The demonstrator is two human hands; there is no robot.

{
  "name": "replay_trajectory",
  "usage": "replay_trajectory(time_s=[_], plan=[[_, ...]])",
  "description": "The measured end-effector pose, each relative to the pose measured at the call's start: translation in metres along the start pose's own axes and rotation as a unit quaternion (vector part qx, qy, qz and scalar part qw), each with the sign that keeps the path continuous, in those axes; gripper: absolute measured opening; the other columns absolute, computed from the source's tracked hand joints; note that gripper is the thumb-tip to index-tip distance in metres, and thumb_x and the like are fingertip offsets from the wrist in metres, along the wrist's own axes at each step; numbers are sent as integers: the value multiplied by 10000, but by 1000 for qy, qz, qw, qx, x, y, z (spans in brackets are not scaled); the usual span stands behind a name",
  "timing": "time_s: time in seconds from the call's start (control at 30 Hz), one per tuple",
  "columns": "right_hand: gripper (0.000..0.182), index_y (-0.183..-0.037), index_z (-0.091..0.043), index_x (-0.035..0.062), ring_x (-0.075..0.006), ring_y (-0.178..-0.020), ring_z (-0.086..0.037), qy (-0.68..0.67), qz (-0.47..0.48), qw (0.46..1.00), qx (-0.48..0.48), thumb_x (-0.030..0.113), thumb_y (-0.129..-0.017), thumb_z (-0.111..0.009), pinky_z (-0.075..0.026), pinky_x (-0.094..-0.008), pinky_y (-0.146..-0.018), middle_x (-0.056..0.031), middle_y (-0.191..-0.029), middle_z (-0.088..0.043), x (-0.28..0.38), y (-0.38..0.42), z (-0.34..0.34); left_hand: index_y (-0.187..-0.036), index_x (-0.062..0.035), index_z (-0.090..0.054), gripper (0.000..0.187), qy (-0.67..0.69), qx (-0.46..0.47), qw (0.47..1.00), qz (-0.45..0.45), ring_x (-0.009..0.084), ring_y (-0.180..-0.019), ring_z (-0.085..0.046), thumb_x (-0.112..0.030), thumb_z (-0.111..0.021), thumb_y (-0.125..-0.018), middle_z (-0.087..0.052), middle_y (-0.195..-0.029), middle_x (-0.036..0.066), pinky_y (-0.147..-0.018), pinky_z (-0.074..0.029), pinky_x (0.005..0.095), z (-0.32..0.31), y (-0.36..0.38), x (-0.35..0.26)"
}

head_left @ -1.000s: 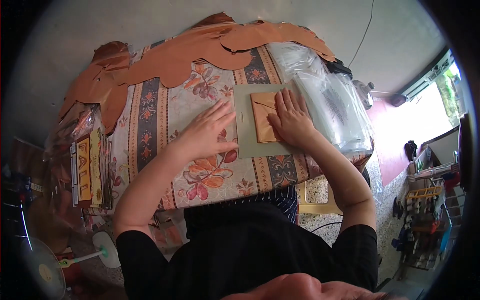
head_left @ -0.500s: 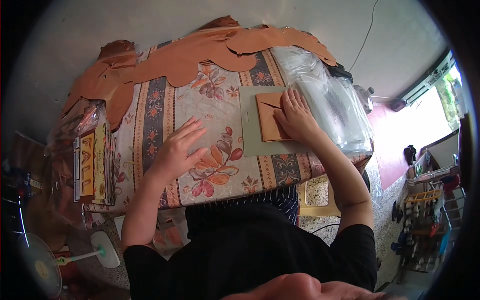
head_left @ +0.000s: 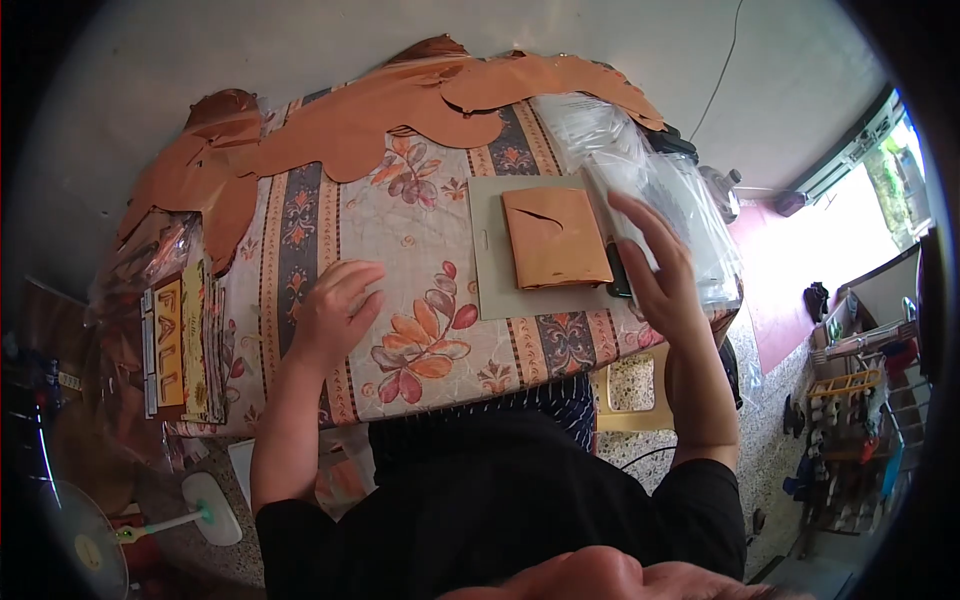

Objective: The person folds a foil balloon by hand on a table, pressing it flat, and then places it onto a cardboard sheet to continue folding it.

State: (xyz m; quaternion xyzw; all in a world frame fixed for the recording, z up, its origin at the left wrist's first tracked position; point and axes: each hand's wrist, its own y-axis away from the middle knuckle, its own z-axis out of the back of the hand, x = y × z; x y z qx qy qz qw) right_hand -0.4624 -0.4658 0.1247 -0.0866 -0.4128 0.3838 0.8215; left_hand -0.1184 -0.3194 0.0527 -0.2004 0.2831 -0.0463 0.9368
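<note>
A folded orange-brown packet (head_left: 560, 245) with a curved slit lies on a grey-green board (head_left: 492, 270) at the right of the table. My right hand (head_left: 660, 262) is raised just right of the packet, fingers apart, holding nothing. A small dark object (head_left: 620, 272) shows between that hand and the packet. My left hand (head_left: 337, 308) hovers at or rests on the flowered tablecloth (head_left: 400, 250), left of the board, its fingers loosely bent and nothing in it.
Scalloped brown sheets (head_left: 350, 125) line the table's far side. Clear plastic bags (head_left: 690, 220) lie at the right edge. A stack of printed "FALL" packs (head_left: 180, 345) stands at the left. A fan (head_left: 90, 540) is at lower left, shelving (head_left: 850, 430) at right.
My right hand has lifted off the packet and moved right and toward me. The packet's whole front now shows. My left hand has drawn slightly left and nearer, its fingers more bent.
</note>
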Motion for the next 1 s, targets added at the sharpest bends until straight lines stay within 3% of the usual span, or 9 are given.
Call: replay_trajectory(time_s=[0.07, 0.17, 0.27, 0.47, 0.67, 0.77, 0.87, 0.93, 1.0], plan=[[269, -1143, -636, -42, -250, -1047, -640, -38, -23, 999, 22, 83, -933, -523, -468, -353, -937, -173, -1081, -670, 0, 20, 16, -1092, 9, -664, 258, -1, 5, 1000, 4, 284, -1028, -643, -61, -673, -844, -660, -1115, 142, -883, -518, 360, -1, 0, -3], [188, -986, -670, -41, -189, -851, -651, -162, -112, 976, 97, 81, -917, -544, -500, -313, -800, -123, -891, -675, -9, 58, 27, -1076, 12, -667, 248, -3, 5, 1000, -1, 292, -1031, -642, -65, -675, -841, -665, -1100, 141, -882, -519, 363, -3, -1, -4], [161, -973, -679, -44, -167, -823, -655, -171, -154, 950, 209, 70, -888, -604, -511, -292, -758, -110, -849, -684, -9, 88, 29, -1067, 10, -669, 242, -13, 8, 1000, -7, 301, -1051, -635, -72, -680, -840, -666, -1100, 144, -900, -513, 372, -3, 3, -7], [266, -1051, -685, 37, -300, -900, -675, -126, -200, 876, 420, 262, -923, -626, -532, -390, -806, -153, -963, -681, -45, 153, -16, -1106, 11, -665, 291, -72, 9, 995, -67, 333, -1162, -588, -108, -686, -842, -653, -1170, 158, -979, -477, 412, -15, 28, -38], [416, -1244, -587, 75, -393, -1202, -517, 85, -104, 948, 289, 289, -891, -635, -417, -491, -1002, -194, -1257, -576, -92, 194, -98, -1128, 16, -659, 316, -58, -9, 998, -24, 331, -1206, -566, -148, -672, -858, -643, -1196, 163, -992, -466, 431, -18, 89, -53], [435, -1256, -573, 79, -404, -1219, -494, 24, -112, 964, 241, 311, -896, -649, -389, -485, -1030, -208, -1267, -562, -112, 186, -135, -1116, -10, -667, 269, -153, -63, 984, -63, 319, -1171, -581, -108, -617, -870, -637, -1179, 145, -975, -474, 433, -19, 121, -55], [461, -1279, -560, 99, -383, -1268, -457, 85, -10, 951, 298, 357, -903, -628, -369, -474, -1061, -186, -1341, -523, -140, 176, -177, -1130, -40, -665, 285, -241, -146, 957, -69, 325, -1135, -574, -113, -620, -858, -615, -1177, 132, -968, -473, 448, -40, 181, -48], [495, -1300, -549, 109, -364, -1303, -430, 75, 20, 937, 340, 394, -901, -620, -349, -464, -1085, -170, -1388, -492, -140, 164, -197, -1117, -61, -652, 301, -216, -130, 964, -85, 360, -1159, -536, -164, -668, -834, -583, -1219, 135, -993, -448, 485, -67, 230, -21], [530, -1321, -537, 119, -345, -1337, -402, 70, 54, 922, 378, 431, -900, -612, -329, -454, -1110, -154, -1434, -461, -134, 154, -211, -1126, -100, -661, 294, -107, 30, 991, 75, 370, -1188, -522, -184, -680, -845, -544, -1302, 121, -1019, -424, 495, -79, 250, -11]])
